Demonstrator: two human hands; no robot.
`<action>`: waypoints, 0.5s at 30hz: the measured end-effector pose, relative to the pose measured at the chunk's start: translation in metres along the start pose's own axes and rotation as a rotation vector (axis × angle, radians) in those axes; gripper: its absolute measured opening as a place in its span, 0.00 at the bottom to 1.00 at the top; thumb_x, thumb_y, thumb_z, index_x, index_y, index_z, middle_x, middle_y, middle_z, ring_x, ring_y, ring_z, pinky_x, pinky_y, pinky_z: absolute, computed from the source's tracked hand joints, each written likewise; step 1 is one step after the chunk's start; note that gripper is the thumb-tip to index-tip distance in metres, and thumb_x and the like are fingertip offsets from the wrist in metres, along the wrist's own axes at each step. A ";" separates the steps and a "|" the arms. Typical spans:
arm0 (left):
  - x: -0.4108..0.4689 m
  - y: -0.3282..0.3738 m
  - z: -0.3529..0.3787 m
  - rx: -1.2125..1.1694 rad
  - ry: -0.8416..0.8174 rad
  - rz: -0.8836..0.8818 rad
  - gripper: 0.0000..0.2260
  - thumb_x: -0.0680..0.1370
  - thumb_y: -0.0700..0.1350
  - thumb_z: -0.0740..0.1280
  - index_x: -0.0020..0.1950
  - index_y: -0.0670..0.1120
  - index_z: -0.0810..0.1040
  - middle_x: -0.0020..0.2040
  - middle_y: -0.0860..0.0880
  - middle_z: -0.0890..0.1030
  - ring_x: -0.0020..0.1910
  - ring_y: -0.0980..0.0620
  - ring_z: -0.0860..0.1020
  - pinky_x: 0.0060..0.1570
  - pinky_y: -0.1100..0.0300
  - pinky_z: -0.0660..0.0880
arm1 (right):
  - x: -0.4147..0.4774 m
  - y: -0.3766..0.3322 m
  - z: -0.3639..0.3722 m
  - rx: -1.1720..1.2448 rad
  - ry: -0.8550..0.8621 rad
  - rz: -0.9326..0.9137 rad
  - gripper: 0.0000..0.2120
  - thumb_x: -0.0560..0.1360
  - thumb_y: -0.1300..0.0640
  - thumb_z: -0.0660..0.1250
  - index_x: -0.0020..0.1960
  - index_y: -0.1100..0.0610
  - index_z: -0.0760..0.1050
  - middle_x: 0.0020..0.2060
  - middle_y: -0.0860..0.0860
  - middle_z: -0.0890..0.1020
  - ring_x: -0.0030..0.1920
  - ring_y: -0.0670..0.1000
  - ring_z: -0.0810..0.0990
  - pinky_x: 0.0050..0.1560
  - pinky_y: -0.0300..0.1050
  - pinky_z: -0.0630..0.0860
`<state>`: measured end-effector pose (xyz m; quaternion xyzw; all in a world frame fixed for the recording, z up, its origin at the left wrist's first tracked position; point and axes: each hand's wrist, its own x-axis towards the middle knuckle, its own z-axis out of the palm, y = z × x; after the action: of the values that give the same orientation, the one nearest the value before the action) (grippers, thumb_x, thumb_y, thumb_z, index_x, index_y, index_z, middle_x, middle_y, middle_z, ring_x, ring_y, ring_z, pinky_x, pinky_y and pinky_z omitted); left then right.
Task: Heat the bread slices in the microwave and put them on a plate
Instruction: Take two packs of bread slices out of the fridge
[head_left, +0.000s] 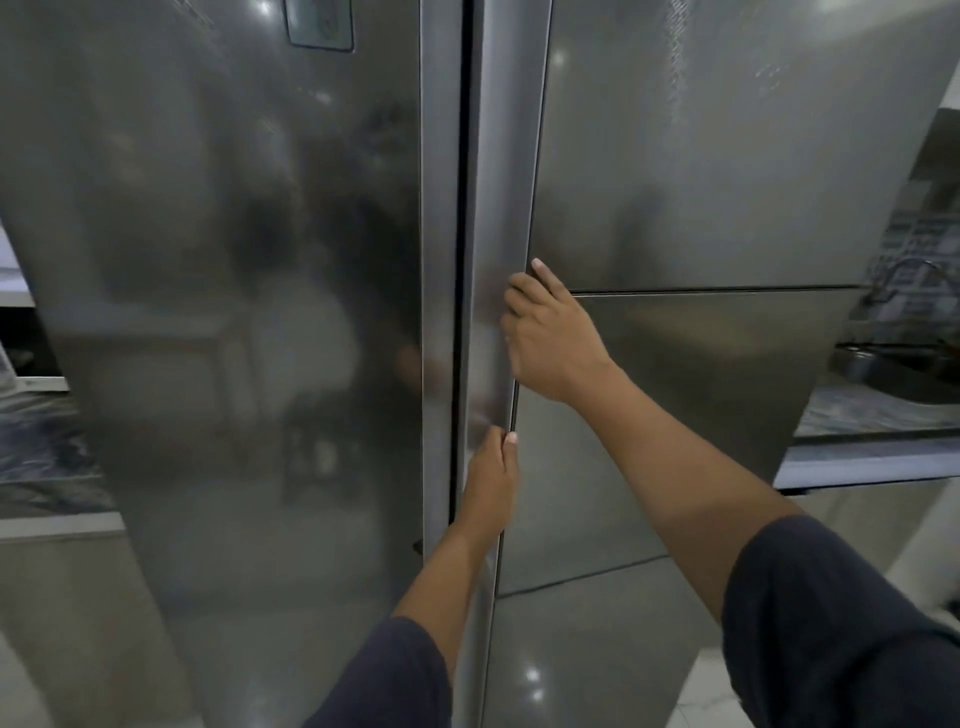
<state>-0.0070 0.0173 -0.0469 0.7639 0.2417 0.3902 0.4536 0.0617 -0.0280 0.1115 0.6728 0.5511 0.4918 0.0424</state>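
A tall steel side-by-side fridge fills the view, its left door (234, 312) and right door (701, 182) closed with a dark gap between them. My right hand (550, 338) curls around the vertical handle strip (504, 156) of the right door at mid height. My left hand (491, 483) grips the same strip lower down, fingers wrapped behind its edge. No bread, microwave or plate shows in this view.
A sink with a tap (904, 275) and a metal pot (857, 364) sits on the counter at the right. A marbled countertop (47, 457) runs past the fridge on the left. Glossy pale floor tiles lie below.
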 end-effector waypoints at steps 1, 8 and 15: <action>-0.010 0.003 0.002 0.001 -0.001 0.017 0.13 0.82 0.48 0.53 0.39 0.47 0.64 0.31 0.52 0.64 0.29 0.56 0.62 0.28 0.67 0.62 | -0.008 0.002 -0.007 0.018 0.032 -0.005 0.17 0.66 0.56 0.55 0.36 0.56 0.82 0.41 0.52 0.82 0.54 0.54 0.80 0.68 0.51 0.68; -0.095 0.040 0.031 0.087 0.022 0.086 0.09 0.82 0.47 0.53 0.50 0.47 0.71 0.44 0.47 0.74 0.39 0.56 0.72 0.41 0.64 0.69 | -0.084 0.029 -0.060 0.087 0.068 -0.054 0.19 0.70 0.55 0.54 0.43 0.61 0.82 0.47 0.56 0.82 0.60 0.57 0.77 0.70 0.54 0.64; -0.178 0.106 0.061 0.377 0.178 0.538 0.16 0.78 0.39 0.61 0.66 0.41 0.69 0.62 0.41 0.73 0.59 0.46 0.75 0.60 0.53 0.74 | -0.190 0.065 -0.111 0.284 0.267 0.037 0.06 0.68 0.62 0.64 0.43 0.60 0.79 0.46 0.55 0.81 0.61 0.56 0.76 0.73 0.50 0.54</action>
<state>-0.0584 -0.1923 -0.0383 0.8335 0.1381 0.5097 0.1623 0.0460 -0.2561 0.0908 0.6109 0.6032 0.4944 -0.1356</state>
